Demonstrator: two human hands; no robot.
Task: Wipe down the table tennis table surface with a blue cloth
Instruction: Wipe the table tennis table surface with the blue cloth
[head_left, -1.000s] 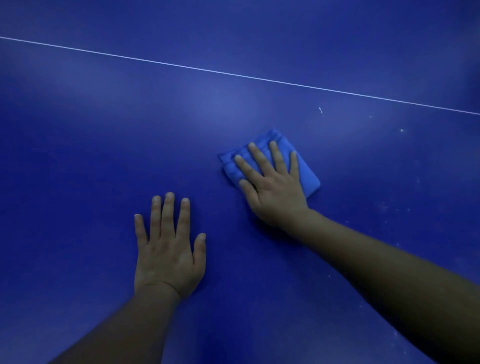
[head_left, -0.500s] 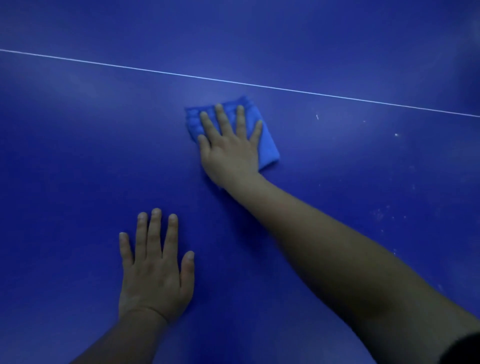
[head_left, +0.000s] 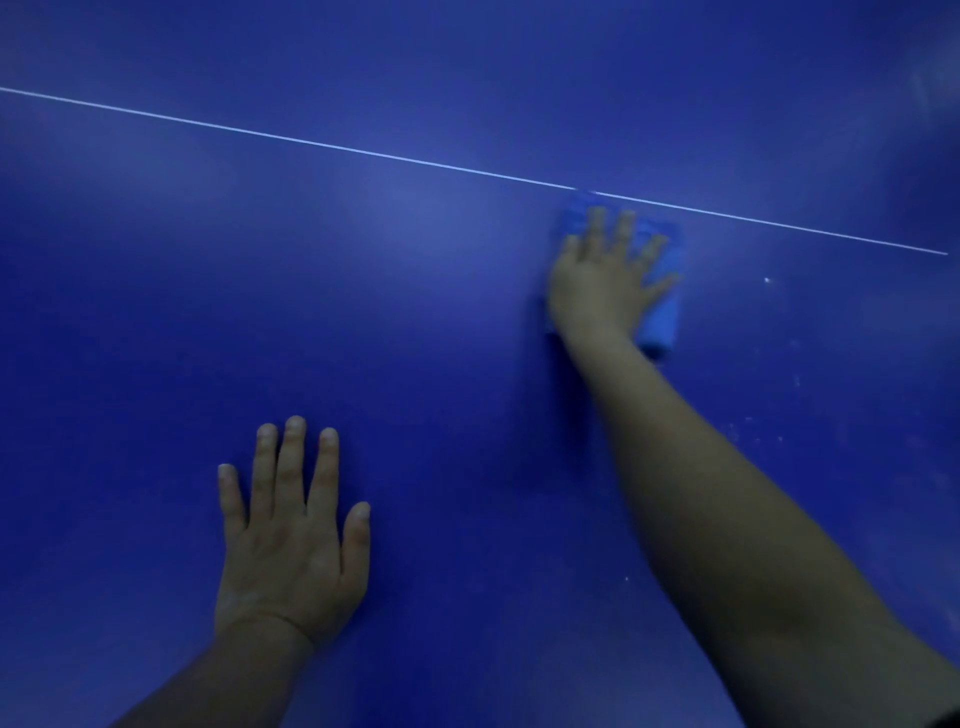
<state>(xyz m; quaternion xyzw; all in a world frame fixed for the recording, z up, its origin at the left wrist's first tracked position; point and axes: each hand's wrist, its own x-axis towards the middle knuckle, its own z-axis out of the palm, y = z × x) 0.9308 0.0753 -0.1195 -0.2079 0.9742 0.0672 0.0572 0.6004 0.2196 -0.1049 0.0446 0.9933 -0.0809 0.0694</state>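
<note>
The dark blue table tennis table (head_left: 415, 322) fills the view. My right hand (head_left: 602, 280) lies flat with spread fingers on a folded blue cloth (head_left: 662, 317) and presses it against the surface, right of centre. The cloth's far corner touches the thin white line (head_left: 363, 150) that crosses the table. The hand and cloth are blurred. My left hand (head_left: 291, 540) rests flat on the table at the lower left, fingers straight, holding nothing.
Small pale specks (head_left: 768, 280) and faint dusty smudges (head_left: 748, 431) dot the surface to the right of my right forearm. The table continues beyond the white line to the top of the view.
My right hand slid the cloth away from me toward the white line, then to the right along it. My left hand has stayed planted on the table.
</note>
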